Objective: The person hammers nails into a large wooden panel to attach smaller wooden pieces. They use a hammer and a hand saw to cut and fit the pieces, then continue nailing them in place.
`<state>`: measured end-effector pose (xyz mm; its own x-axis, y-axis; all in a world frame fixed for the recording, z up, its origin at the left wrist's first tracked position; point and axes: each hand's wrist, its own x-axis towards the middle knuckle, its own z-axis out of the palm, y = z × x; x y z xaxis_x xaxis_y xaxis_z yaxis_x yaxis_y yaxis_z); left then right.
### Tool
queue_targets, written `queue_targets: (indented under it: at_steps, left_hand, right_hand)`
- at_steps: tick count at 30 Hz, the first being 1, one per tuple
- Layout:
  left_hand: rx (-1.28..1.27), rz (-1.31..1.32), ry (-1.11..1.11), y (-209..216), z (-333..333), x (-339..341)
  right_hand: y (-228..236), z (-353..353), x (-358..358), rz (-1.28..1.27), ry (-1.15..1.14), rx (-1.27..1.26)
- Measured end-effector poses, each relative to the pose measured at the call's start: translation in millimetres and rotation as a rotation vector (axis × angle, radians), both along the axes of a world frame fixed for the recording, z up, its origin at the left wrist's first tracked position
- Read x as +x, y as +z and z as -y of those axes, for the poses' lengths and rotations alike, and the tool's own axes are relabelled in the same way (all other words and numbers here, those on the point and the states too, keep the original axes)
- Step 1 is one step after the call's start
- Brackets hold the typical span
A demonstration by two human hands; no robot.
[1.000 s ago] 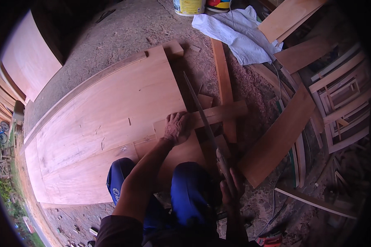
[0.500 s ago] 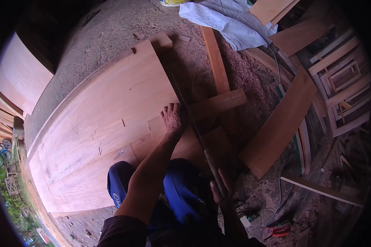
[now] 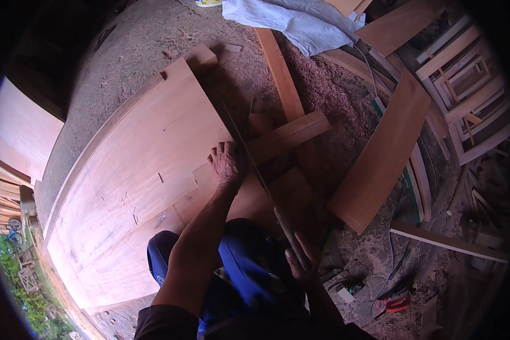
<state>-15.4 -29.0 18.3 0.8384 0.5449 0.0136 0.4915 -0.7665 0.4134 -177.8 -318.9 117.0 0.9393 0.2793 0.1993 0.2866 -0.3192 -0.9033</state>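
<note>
Handsaw point(image 3: 264, 186) over a narrow board point(image 3: 292, 135), cut apparently unfinished

The narrow board lies around the middle of the frame, its left part on a broad pale panel point(image 3: 130, 153) and its right part jutting past the panel's edge toward a reddish plank point(image 3: 279, 76). Of the person's 2 hands, the left hand point(image 3: 226, 162) presses down on the board from above, fingers bent, just beside the blade; whether its thumb hooks around an edge, I can't tell from here. The right hand point(image 3: 303, 260), below and right of center, is wrapped around the handsaw's handle, and the blade slants away toward the upper left.

As for progress, I see wood on either side of the blade, roughly in line, with nothing visibly severed. So I'd judge the cut not through; how much wood is left to part, I couldn't say.

The depth of the teeth is hidden: the blade shows nearly edge-on, thin and dark, with shadow to its right. The left hand covers the board near that spot, and the right hand's fingers partly sink into gloom. A white cloth point(image 3: 292, 20) is cut off at the frame's top edge, while a red tool point(image 3: 395, 303) at lower right is too small to identify.
</note>
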Motion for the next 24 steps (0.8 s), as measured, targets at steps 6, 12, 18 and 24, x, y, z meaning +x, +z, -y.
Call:
queue_targets:
  at_steps: [6, 12, 18, 24]
  left_hand:
    - [0.036, 0.043, -0.006, -0.6, 3.4, -1.1]
    - [0.029, 0.052, -0.043, 1.0, 1.5, -4.9]
    - [0.031, 0.023, -0.036, 2.8, 2.2, -2.0]
    - [0.02, -0.021, -0.079, 5.4, 1.3, -0.7]
  right_hand:
    - [17.1, 16.7, -3.5, 0.08, 0.038, -0.156]
    - [27.0, -20.3, 41.4, 0.046, 0.024, -0.056]
    - [11.2, 33.1, -10.3, 0.201, 0.049, -0.27]
    - [1.8, -22.1, 43.6, 0.197, 0.011, -0.244]
